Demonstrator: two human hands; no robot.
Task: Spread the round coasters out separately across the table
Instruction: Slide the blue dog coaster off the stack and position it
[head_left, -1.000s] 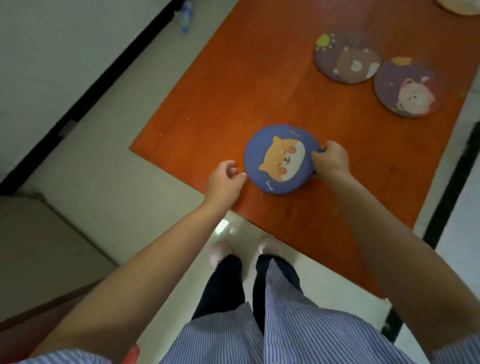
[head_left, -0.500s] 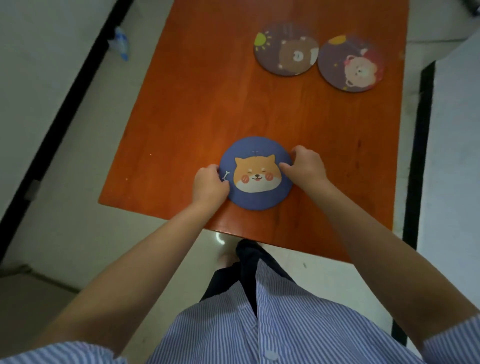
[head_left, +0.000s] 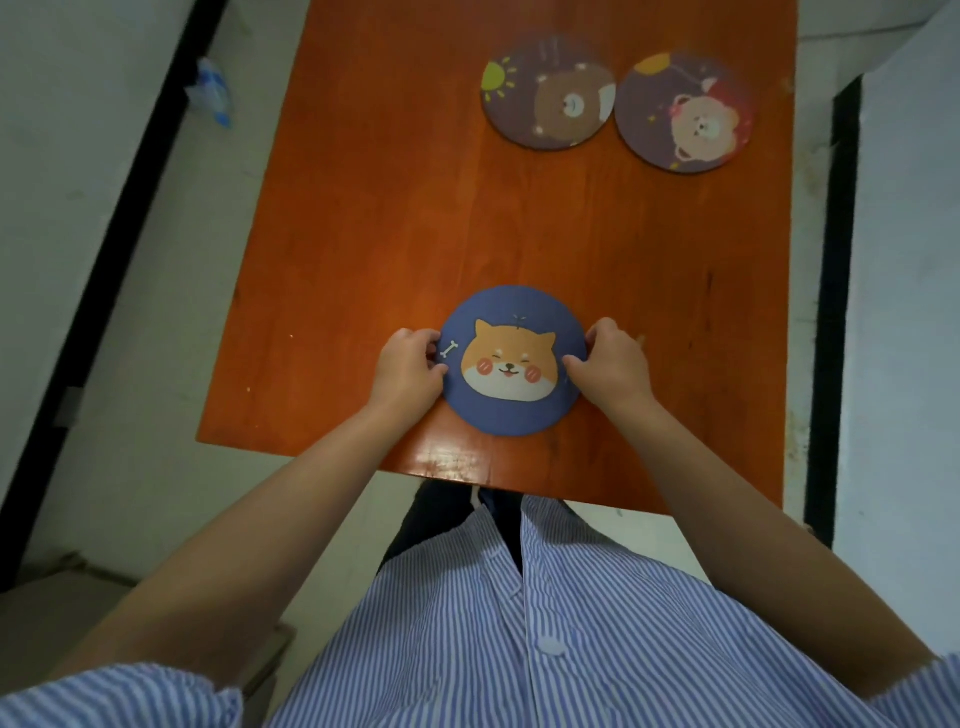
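A blue round coaster (head_left: 511, 322) with an orange dog face lies flat near the front edge of the orange wooden table (head_left: 395, 218). My left hand (head_left: 408, 369) pinches its left rim and my right hand (head_left: 613, 364) pinches its right rim. Whether more coasters lie under it is hidden. Far back sit two purple coasters: a brown-bear coaster (head_left: 548, 93) and, just right of it, a pink-bear coaster (head_left: 685, 111), with their edges almost touching.
The table's front edge runs just below the blue coaster, its left edge slants away on the left. Pale floor with black stripes lies on both sides. A small blue-white wrapper (head_left: 210, 96) lies on the floor at left.
The view swung so the table now faces me squarely. The blue coaster turned until the dog face is upright. Both hands stayed on its rim.
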